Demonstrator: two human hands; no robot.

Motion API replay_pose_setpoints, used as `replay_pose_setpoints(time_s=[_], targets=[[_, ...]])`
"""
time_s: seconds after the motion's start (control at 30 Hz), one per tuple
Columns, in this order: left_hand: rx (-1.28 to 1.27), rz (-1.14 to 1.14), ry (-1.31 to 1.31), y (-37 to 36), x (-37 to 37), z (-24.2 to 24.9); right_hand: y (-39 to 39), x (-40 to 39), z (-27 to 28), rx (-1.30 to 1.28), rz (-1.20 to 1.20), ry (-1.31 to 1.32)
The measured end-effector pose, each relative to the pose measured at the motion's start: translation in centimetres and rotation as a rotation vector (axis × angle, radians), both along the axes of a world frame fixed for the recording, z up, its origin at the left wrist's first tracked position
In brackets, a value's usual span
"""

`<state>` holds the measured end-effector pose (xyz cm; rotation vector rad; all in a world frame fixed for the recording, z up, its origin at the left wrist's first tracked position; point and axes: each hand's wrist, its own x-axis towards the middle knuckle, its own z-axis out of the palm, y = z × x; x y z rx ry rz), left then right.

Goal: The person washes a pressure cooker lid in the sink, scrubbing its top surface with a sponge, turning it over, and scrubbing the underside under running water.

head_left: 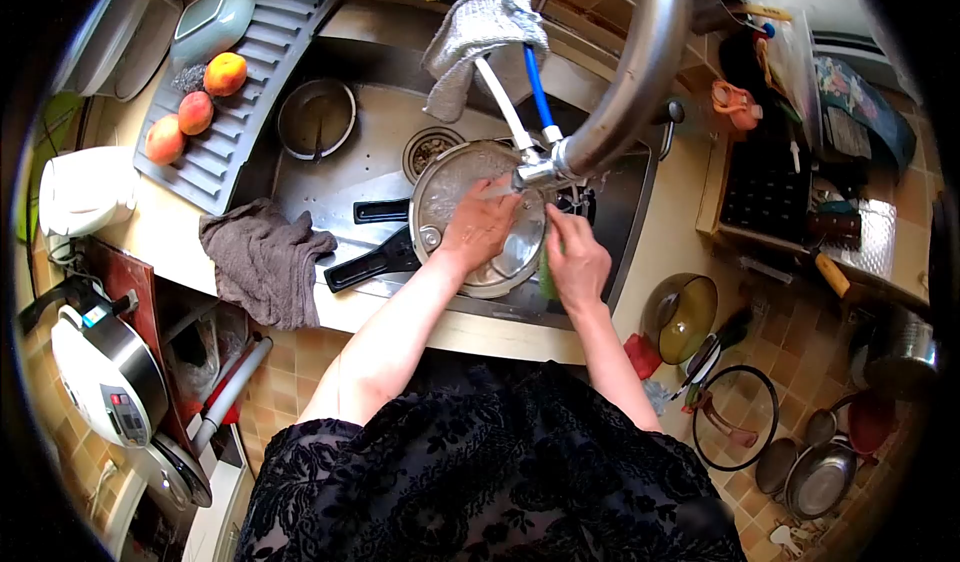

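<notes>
A round metal pressure cooker lid (508, 268) lies wet in the sink, under the tap's spout (541, 170). A long black handle (376, 262) sticks out to its left, and a shorter black handle (381, 212) shows just above that one. My left hand (482, 227) rests on the lid's top with fingers stretched toward the spout, its fingertips partly hidden there. At the right rim, my right hand (578, 262) has its thumb and fingers closed on the edge. A green strip (548, 274) shows beside that hand, along the rim.
A small round pan (317, 119) stands in the sink by the drain (433, 152). Peaches (196, 112) lie on the grey drainboard (262, 62) at left. A brown cloth (265, 262) hangs over the counter edge. A grey cloth (487, 32) drapes over the tap hoses.
</notes>
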<state>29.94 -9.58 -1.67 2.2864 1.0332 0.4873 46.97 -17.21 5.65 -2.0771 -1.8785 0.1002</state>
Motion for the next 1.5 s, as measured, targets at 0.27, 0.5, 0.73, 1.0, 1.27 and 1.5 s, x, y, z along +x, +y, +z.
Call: replay_pose_setpoints(time_s=[0.27,0.5,0.73,1.0,1.27,1.5], targets=[[0.100,-0.042,0.083,0.0,0.4,0.1,2.7,0.0,-1.6,-0.116,-0.031,-0.067],[0.059,-0.049,0.136,0.3,0.6,0.5,3.6,0.4,-2.2,-0.185,0.030,-0.019],[0.147,-0.017,0.165,0.1,1.1,0.4,3.9,0.0,-1.8,-0.334,-0.004,-0.038],[0.194,0.052,0.182,0.7,3.0,0.0,5.1,0.5,-1.8,-0.383,0.022,0.034],[0.247,0.111,-0.004,0.6,-3.8,5.5,2.8,2.5,-1.6,-0.209,-0.220,0.242],[-0.073,0.485,0.438,0.2,-11.4,6.8,3.8,0.6,-1.5,-0.236,0.111,-0.206]])
